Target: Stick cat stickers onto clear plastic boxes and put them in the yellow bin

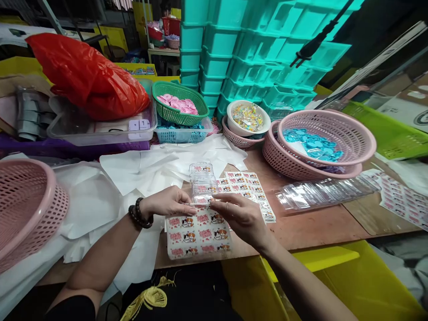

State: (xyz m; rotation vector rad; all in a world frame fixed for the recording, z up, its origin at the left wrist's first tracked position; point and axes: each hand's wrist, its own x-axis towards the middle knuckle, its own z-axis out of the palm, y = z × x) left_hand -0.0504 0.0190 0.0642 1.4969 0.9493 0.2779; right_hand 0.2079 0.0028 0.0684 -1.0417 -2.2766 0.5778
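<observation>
A sheet of cat-and-dog stickers (199, 234) hangs between my hands near the table's front edge. My left hand (170, 203) pinches its upper left edge between thumb and fingers. At the upper right edge, my right hand (241, 216) is closed with fingertips together on the same sheet. Just beyond my fingertips stand clear plastic boxes (202, 179), with stickers showing on or through them. More sticker sheets (259, 189) lie in a stack to the right, partly hidden by my right hand. Exactly how my right fingertips grip is hard to make out.
White backing papers (137, 167) cover the table's left part. Pink baskets (62, 196) stand left and right; the right one (359, 133) holds blue pieces. A row of clear plastic cases (321, 191) lies at right. Behind are a green basket (160, 96), a white bowl (265, 120) and teal crates (219, 42).
</observation>
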